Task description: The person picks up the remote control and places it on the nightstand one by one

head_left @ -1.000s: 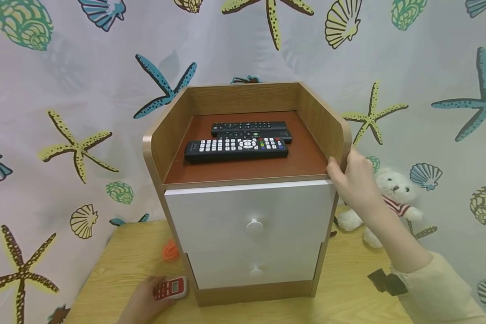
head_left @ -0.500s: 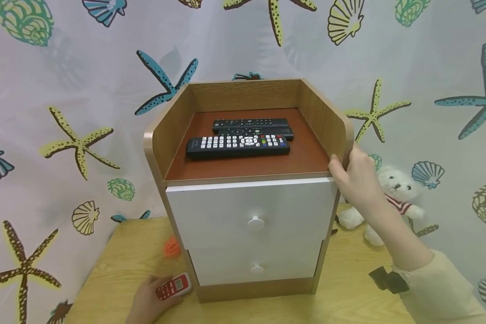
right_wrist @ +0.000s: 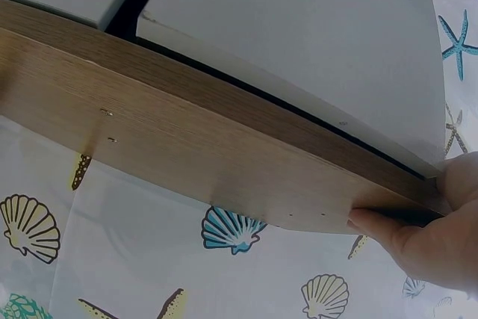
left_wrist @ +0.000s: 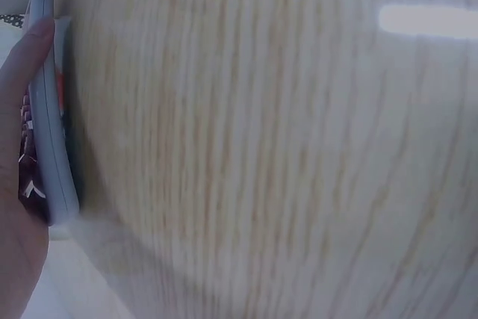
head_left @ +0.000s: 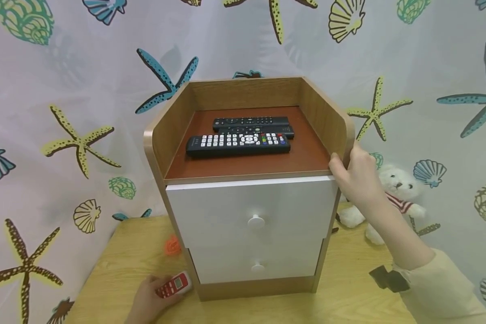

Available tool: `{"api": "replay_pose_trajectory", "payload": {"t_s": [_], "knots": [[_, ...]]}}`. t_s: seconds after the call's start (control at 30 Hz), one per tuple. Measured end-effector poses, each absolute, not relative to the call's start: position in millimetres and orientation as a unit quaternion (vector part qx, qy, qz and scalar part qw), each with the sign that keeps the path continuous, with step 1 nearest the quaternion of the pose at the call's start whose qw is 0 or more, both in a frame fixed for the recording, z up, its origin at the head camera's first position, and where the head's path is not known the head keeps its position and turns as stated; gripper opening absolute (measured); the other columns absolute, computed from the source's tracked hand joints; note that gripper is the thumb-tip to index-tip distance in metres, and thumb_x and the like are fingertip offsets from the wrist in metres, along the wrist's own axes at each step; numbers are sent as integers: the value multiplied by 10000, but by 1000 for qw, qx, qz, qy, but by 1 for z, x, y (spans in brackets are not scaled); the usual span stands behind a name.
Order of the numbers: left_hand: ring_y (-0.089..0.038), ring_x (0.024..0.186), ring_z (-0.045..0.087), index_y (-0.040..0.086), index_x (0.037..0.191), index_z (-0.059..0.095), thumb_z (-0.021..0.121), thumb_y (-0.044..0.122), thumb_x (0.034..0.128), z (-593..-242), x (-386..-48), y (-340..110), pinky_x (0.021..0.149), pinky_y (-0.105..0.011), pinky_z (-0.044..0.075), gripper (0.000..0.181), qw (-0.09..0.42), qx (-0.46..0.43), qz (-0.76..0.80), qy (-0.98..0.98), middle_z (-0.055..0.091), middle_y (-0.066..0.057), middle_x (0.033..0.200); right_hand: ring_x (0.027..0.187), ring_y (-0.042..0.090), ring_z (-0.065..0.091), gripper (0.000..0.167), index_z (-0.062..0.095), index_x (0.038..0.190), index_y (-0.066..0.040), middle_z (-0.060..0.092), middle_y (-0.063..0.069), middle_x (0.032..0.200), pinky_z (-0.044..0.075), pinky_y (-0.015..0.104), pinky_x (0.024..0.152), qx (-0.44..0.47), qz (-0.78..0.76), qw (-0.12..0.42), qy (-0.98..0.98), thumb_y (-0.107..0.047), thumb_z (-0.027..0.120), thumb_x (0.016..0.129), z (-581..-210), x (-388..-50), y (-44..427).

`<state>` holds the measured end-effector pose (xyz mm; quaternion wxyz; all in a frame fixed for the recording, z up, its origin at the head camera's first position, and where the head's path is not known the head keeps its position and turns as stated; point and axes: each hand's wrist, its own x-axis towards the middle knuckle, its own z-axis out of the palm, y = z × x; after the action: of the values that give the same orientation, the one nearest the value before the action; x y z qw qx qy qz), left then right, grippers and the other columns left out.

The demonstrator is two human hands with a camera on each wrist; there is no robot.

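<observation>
A small wooden cabinet (head_left: 257, 289) with two white drawers stands in the middle of the head view. Low on its left, my left hand (head_left: 146, 298) holds a red and white handheld device (head_left: 178, 283) with a small screen and buttons. In the left wrist view, the device (left_wrist: 52, 132) stands edge-on, with the thumb along its pale casing. My right hand (head_left: 358, 177) grips the front edge of the cabinet's right side panel (head_left: 324, 121). The right wrist view shows the right hand (right_wrist: 441, 240) with its thumb on the panel's outer face.
Several black remote controls (head_left: 238, 145) lie on the cabinet's brown top. An orange object (head_left: 172, 245) is on the wooden table (head_left: 125, 252) at the left. A white teddy bear (head_left: 397, 182) sits at the right, before a patterned cloth (head_left: 243, 40).
Since a second ago, the device has shifted slightly right and its screen end has tilted up. My right hand keeps its grip on the panel. The head view has drifted a little.
</observation>
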<state>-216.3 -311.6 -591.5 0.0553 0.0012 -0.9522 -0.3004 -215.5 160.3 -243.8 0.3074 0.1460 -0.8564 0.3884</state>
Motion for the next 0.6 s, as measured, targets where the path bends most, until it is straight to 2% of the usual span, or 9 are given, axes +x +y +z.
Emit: {"api": "replay_pose_trajectory", "payload": {"t_s": [0.23, 0.6], "knots": [[-149, 816, 477, 65, 1189, 650, 822, 466, 642, -579, -213, -309, 666, -209, 375, 700, 29, 9, -322, -946, 555, -103, 975, 826, 378, 638, 313, 503, 1153, 119, 624, 323, 1057, 527, 445, 645, 147, 399, 299, -854, -63, 439, 907, -243, -213, 160], [-155, 812, 480, 74, 1183, 650, 822, 466, 641, -561, -209, -308, 659, -217, 388, 691, -4, 16, -333, -943, 535, -87, 948, 840, 384, 627, 334, 494, 1168, 129, 613, 335, 1067, 521, 441, 633, 151, 399, 301, -853, -73, 448, 906, -245, -215, 162]]}}
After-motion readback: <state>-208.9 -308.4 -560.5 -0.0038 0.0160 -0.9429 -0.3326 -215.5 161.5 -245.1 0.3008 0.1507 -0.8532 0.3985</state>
